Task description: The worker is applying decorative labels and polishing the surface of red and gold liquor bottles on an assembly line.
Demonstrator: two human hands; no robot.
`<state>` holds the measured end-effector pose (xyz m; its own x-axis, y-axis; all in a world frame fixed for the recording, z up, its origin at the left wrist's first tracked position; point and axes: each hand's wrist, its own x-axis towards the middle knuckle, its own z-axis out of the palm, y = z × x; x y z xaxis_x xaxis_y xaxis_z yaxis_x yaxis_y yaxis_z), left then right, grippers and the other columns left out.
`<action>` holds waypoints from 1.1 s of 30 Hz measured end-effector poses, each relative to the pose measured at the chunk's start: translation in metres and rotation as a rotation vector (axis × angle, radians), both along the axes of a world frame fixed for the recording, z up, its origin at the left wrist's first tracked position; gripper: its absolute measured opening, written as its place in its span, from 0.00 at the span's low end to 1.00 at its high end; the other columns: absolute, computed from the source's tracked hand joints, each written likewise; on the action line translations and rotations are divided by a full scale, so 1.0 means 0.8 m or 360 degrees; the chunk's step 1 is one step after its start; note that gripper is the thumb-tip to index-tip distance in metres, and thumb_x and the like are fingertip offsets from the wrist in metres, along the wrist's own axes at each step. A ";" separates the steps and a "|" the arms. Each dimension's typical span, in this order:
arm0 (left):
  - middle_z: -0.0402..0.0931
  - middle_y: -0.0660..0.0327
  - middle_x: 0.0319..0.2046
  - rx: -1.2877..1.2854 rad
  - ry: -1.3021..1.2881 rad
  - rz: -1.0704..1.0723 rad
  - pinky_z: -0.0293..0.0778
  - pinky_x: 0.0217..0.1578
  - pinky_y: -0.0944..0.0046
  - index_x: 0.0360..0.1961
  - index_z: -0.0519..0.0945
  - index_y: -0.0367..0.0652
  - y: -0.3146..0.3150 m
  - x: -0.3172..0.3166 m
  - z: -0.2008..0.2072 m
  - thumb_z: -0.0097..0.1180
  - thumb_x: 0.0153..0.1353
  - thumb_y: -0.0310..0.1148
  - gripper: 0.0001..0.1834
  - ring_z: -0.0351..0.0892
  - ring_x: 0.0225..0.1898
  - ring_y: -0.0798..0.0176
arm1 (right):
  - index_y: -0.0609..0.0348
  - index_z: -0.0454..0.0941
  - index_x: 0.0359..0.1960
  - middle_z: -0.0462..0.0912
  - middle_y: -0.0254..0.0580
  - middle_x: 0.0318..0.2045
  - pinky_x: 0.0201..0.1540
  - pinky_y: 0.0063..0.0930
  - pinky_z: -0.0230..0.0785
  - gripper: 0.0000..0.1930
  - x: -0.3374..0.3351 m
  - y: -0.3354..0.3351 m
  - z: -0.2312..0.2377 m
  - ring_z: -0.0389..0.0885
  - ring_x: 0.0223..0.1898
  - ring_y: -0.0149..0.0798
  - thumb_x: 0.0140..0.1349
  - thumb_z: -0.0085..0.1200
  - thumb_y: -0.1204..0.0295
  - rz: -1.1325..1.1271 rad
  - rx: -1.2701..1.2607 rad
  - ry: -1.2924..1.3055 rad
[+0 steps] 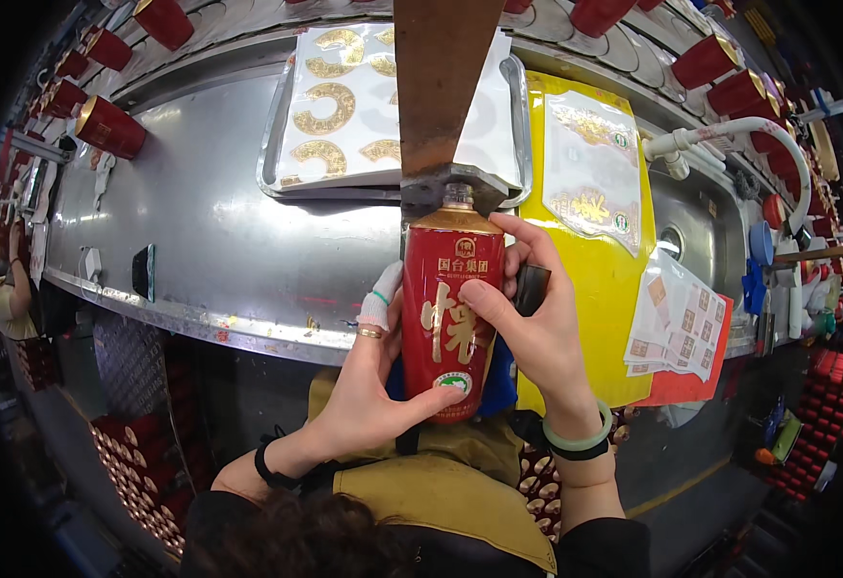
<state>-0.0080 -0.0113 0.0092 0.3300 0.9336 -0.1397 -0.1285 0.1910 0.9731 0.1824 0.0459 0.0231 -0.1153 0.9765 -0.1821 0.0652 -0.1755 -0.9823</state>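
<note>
A red bottle (426, 332) with a gold shoulder, a clear neck and large gold lettering lies between my hands, its neck pointing away from me. My left hand (368, 380) is closed along its left side, the thumb on a round green-and-white sticker (455, 382) near the base. White finger covers (380, 297) sit on some of its fingers. From the right, my right hand (547, 332) grips the bottle, thumb pressed on the front. A small dark block (532, 289) shows among that hand's fingers. The bottle's neck lies beneath a brown upright beam (448, 87).
A metal tray (269, 159) holds sheets of curved gold stickers (325, 108). On a yellow board (571, 318) lie printed label sheets (590, 164) and small labels (677, 318). A white tap (730, 130) and sink (667, 217) stand right. Red bottles (108, 127) line the far conveyor.
</note>
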 end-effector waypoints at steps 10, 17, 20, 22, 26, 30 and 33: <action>0.43 0.45 0.78 -0.0121 -0.0073 0.0005 0.49 0.76 0.52 0.79 0.36 0.34 0.000 0.000 -0.001 0.71 0.57 0.23 0.61 0.47 0.79 0.52 | 0.57 0.69 0.67 0.65 0.24 0.37 0.36 0.12 0.62 0.34 0.003 -0.001 0.002 0.66 0.34 0.18 0.59 0.71 0.74 0.0021 -0.0042 -0.0017; 0.41 0.46 0.79 -0.0112 -0.0101 -0.0021 0.51 0.76 0.50 0.79 0.33 0.37 0.001 -0.002 -0.004 0.73 0.56 0.23 0.64 0.47 0.79 0.52 | 0.60 0.71 0.67 0.66 0.24 0.37 0.42 0.13 0.61 0.36 -0.001 -0.002 0.007 0.66 0.37 0.20 0.55 0.72 0.77 -0.0067 -0.0138 0.0127; 0.40 0.47 0.79 -0.0134 -0.0077 -0.0023 0.52 0.75 0.49 0.79 0.32 0.38 0.000 -0.001 -0.004 0.72 0.56 0.23 0.65 0.47 0.79 0.52 | 0.60 0.70 0.67 0.66 0.24 0.38 0.42 0.13 0.61 0.37 0.001 -0.001 0.005 0.66 0.37 0.19 0.54 0.73 0.78 -0.0041 -0.0135 0.0046; 0.40 0.47 0.79 -0.0138 -0.0080 -0.0031 0.52 0.75 0.49 0.79 0.32 0.38 0.001 -0.002 -0.005 0.72 0.56 0.23 0.65 0.47 0.79 0.52 | 0.60 0.70 0.67 0.66 0.24 0.38 0.42 0.12 0.62 0.38 0.000 0.000 0.006 0.66 0.37 0.19 0.54 0.73 0.78 -0.0051 -0.0167 0.0067; 0.40 0.47 0.79 -0.0117 -0.0080 -0.0039 0.52 0.75 0.50 0.79 0.32 0.38 0.000 -0.004 -0.007 0.72 0.57 0.22 0.64 0.47 0.79 0.52 | 0.60 0.70 0.67 0.66 0.24 0.38 0.42 0.12 0.62 0.38 -0.001 -0.002 0.004 0.66 0.37 0.19 0.54 0.73 0.78 -0.0048 -0.0159 0.0057; 0.40 0.47 0.79 -0.0131 -0.0099 -0.0030 0.52 0.75 0.50 0.79 0.32 0.38 -0.003 -0.004 -0.007 0.72 0.57 0.22 0.64 0.46 0.79 0.52 | 0.60 0.70 0.67 0.66 0.24 0.39 0.42 0.12 0.61 0.38 -0.003 -0.003 0.004 0.66 0.37 0.19 0.54 0.73 0.78 -0.0057 -0.0160 0.0083; 0.39 0.46 0.79 -0.0135 -0.0079 -0.0035 0.52 0.76 0.50 0.79 0.32 0.37 -0.002 -0.004 -0.006 0.72 0.57 0.22 0.65 0.46 0.80 0.52 | 0.60 0.70 0.67 0.66 0.24 0.39 0.42 0.12 0.61 0.38 -0.002 -0.002 0.004 0.66 0.37 0.19 0.53 0.73 0.78 -0.0055 -0.0165 0.0082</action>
<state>-0.0115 -0.0130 0.0043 0.3590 0.9115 -0.2008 -0.1708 0.2756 0.9460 0.1806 0.0441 0.0267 -0.0939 0.9562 -0.2773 0.0071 -0.2779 -0.9606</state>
